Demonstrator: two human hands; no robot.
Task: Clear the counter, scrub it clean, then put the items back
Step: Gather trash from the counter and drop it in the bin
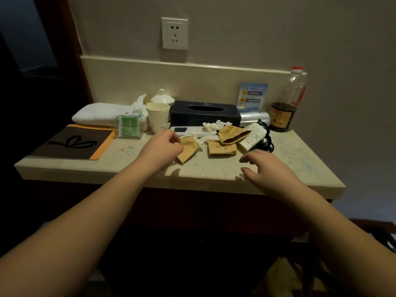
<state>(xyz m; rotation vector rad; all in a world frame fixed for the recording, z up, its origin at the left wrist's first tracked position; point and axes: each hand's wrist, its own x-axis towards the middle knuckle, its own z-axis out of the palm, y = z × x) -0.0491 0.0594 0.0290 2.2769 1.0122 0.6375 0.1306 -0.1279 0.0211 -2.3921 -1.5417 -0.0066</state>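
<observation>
Counter (289,166): cluttered beyond both my hands, nothing cleared yet.
Right hand (264,168): fingers loosely spread, holding nothing, hovering near the front edge.
Left hand (164,146): fingers curled, seemingly empty.
Tan sleeve (187,150): touching my left fingertips, long axis slanting away rightward; left is nearer.

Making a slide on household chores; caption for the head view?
Both hands reach over a cluttered counter toward tan paper sleeves and crumpled tissues.
</observation>
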